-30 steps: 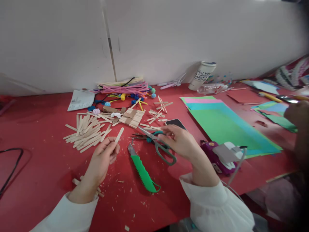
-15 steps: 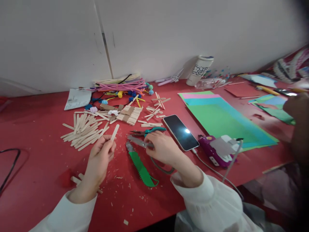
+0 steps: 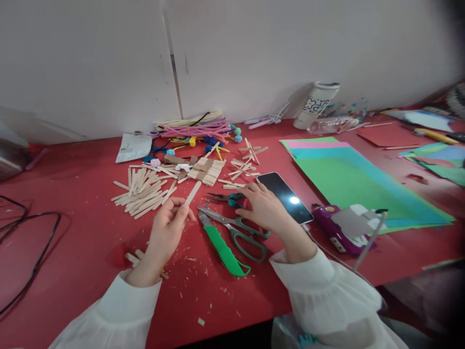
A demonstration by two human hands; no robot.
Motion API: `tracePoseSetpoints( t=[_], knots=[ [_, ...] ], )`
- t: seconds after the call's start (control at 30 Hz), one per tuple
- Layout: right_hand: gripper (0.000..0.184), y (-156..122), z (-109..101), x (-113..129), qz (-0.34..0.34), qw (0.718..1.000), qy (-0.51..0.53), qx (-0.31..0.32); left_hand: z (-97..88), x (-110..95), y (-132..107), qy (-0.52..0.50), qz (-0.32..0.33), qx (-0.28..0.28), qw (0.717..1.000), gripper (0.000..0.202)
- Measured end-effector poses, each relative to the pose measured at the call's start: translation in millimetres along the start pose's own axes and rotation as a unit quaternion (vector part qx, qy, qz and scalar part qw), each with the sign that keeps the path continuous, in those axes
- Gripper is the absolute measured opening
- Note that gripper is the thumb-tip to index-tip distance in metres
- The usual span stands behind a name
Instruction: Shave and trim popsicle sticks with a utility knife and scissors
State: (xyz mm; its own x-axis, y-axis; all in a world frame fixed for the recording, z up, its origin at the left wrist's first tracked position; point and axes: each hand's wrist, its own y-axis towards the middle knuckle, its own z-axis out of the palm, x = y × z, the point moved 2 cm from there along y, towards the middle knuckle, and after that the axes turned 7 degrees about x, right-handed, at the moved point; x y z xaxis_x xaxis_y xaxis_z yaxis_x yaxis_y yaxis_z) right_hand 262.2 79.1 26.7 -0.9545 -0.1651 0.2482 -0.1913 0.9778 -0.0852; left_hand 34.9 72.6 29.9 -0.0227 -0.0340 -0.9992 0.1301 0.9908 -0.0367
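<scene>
My left hand [image 3: 167,230] pinches a single wooden craft stick [image 3: 192,193] and holds it tilted up just above the red table [image 3: 72,252]. My right hand [image 3: 267,208] rests palm down with fingers spread, its fingertips on the teal-handled pliers [image 3: 227,197]. Grey-green scissors [image 3: 240,230] lie just below that hand. A green utility knife [image 3: 223,248] lies between the two hands. A pile of loose craft sticks [image 3: 143,191] sits beyond my left hand.
A phone [image 3: 285,196] lies right of my right hand, with a purple glue gun [image 3: 336,225] and its cord beyond. Coloured paper sheets [image 3: 356,186] cover the right side. A glued stick panel [image 3: 207,170], pipe cleaners [image 3: 196,131], a cup [image 3: 316,104] and a black cable [image 3: 32,242] are also there.
My right hand let go of the scissors, which now lie on the table, and moved up to the pliers. The left hand kept the stick. The view shifted left.
</scene>
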Motion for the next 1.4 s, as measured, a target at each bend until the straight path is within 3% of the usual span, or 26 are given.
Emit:
tracePoseSetpoints(
  t=[0.23, 0.37, 0.47, 0.6, 0.7, 0.8, 0.87, 0.97, 1.03, 1.13, 1.4],
  knots=[
    [0.03, 0, -1, 9, 0.01, 0.998, 0.018, -0.055, 0.0, 1, -2, -0.005, 0.01, -0.009, 1.0, 0.023],
    [0.015, -7, -6, 26, -0.049, 0.987, 0.124, -0.094, -0.6, 3, -2, -0.003, 0.013, -0.008, 1.0, 0.024],
    [0.013, -14, -4, 47, -0.071, 0.985, 0.156, -0.008, -1.1, 3, -1, -0.004, 0.02, -0.009, 1.0, 0.024],
    [0.059, -25, 7, 76, -0.103, 0.989, 0.015, 0.106, -0.2, 2, -1, 0.002, 0.027, -0.003, 1.0, 0.023],
    [0.058, -28, 10, 80, -0.096, 0.987, 0.009, 0.13, 1.9, 3, -2, 0.009, 0.024, 0.009, 1.0, 0.024],
    [0.041, -31, 1, 66, -0.069, 0.981, 0.17, 0.067, 3.7, 2, -4, 0.014, 0.023, 0.017, 0.999, 0.025],
    [0.028, -36, -6, 55, -0.074, 0.945, 0.319, 0.014, 4.5, 1, -6, 0.016, 0.022, 0.023, 0.999, 0.025],
    [0.029, -45, -9, 50, -0.1, 0.879, 0.466, -0.008, 5.5, -3, -11, 0.026, 0.023, 0.037, 0.999, 0.022],
    [0.03, -49, -6, 55, -0.121, 0.875, 0.468, 0.016, 6.4, -5, -14, 0.036, 0.026, 0.047, 0.998, 0.02],
    [0.025, -51, -3, 66, -0.15, 0.896, 0.416, 0.047, 8.6, -7, -20, 0.055, 0.03, 0.068, 0.996, 0.02],
    [0.051, -51, 4, 71, -0.214, 0.908, 0.359, -0.028, 11.9, -3, -22, 0.065, 0.022, 0.098, 0.993, 0.018]
  ],
)
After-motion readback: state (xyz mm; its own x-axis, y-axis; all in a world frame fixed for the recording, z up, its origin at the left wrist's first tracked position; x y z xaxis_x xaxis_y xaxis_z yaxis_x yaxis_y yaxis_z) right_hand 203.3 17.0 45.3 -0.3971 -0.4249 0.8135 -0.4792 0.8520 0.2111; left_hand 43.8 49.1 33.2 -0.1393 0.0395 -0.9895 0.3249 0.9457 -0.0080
